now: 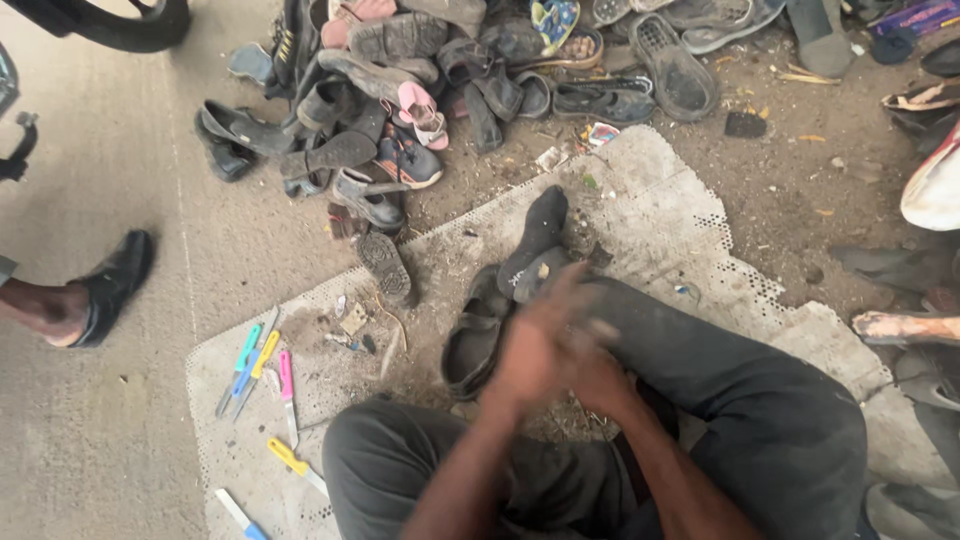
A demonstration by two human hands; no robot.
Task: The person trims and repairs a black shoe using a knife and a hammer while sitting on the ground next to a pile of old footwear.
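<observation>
I sit cross-legged on a worn perforated mat point(690, 215) in dark trousers. My left hand point(532, 345) and my right hand point(597, 372) are pressed together over my lap, blurred by motion. The left palm lies over the right. Whether anything is between them is hidden by the blur. Just left of my hands lies a black sandal point(472, 345). My foot in a black sock point(538, 232) points away beyond them.
Several small knives with coloured handles point(262, 365) lie on the mat's left part, near scraps point(352, 320). A pile of worn shoes and sandals point(400, 90) fills the ground ahead. Another person's black shoe point(115, 282) stands at the left, and a bare foot point(905, 327) at the right.
</observation>
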